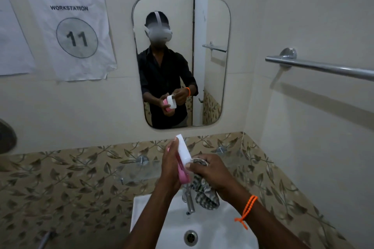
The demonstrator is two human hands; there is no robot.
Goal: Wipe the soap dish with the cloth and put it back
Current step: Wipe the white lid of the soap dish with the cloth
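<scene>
Held upright at lower centre of frame, long axis vertical: white-and-pink plastic soap dish (183, 159), gripped by left hand (171, 170); right hand (210, 172), just beside, pinching patterned grey cloth (204, 194) against its edge.

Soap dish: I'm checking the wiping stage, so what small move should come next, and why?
Probably rub the cloth along the soap dish. The left hand holds the dish upright over the sink; the right hand grips the bunched cloth against its side, so wiping looks unfinished.
</scene>
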